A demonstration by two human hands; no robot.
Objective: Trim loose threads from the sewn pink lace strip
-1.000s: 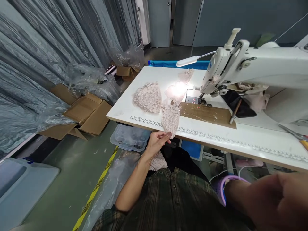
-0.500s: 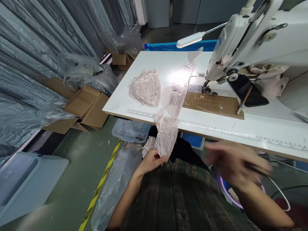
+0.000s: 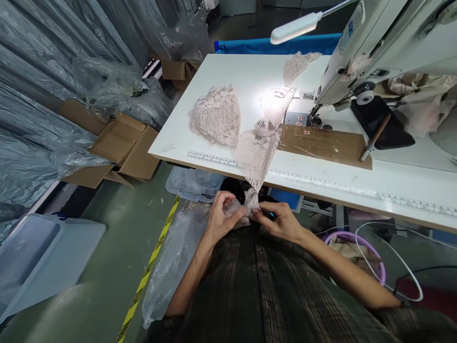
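A chain of pale pink lace pieces (image 3: 257, 147) runs from the sewing table down over its front edge to my lap. My left hand (image 3: 224, 219) pinches the hanging lace between thumb and fingers. Close beside it, my right hand (image 3: 280, 221) has its thumb and forefinger closed on the same lace, now bunched into a narrow twist. A small dark object shows inside my right hand, too hidden to name. More lace is partly covered below my left hand. On the table to the left lies a heap of lace (image 3: 217, 116).
A white sewing machine (image 3: 385, 62) stands at the right, with a lamp (image 3: 296, 28) before it. Brown tape-covered board (image 3: 324, 145) and a pencil-like stick (image 3: 376, 136) lie near the needle. Cardboard boxes (image 3: 117, 143) and a purple-rimmed basket (image 3: 382, 271) are on the floor.
My right hand has come in from the right to the lace beside my left hand. The left hand has moved slightly up, and the hanging lace is now gathered. The view has shifted a little.
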